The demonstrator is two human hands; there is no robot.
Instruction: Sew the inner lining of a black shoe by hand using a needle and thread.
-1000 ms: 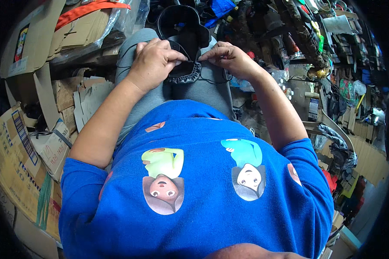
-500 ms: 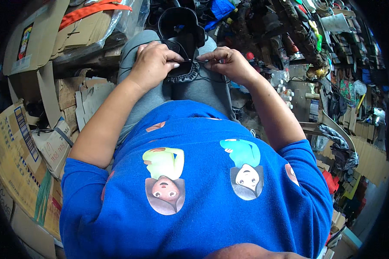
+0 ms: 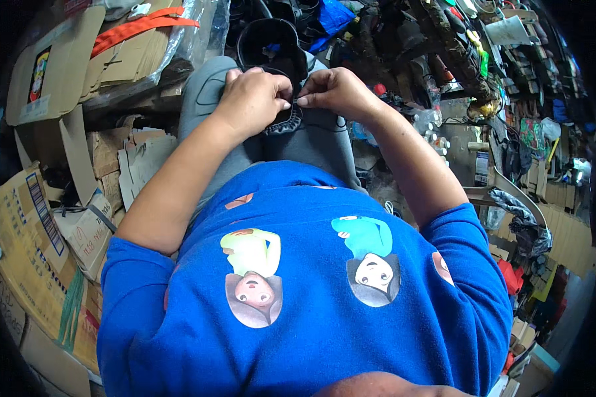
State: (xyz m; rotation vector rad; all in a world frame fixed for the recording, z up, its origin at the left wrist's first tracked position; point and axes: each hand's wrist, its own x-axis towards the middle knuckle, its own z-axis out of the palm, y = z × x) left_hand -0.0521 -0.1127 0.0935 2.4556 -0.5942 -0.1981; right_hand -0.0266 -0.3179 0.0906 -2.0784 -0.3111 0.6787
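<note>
On lap: black shoe (image 3: 271, 46) toe away, lengthwise between hands.

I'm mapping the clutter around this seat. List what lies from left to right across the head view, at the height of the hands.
Flattened cardboard boxes → grey trouser leg → left hand → right hand → small white bottles → dark gear piled on the right.
</note>
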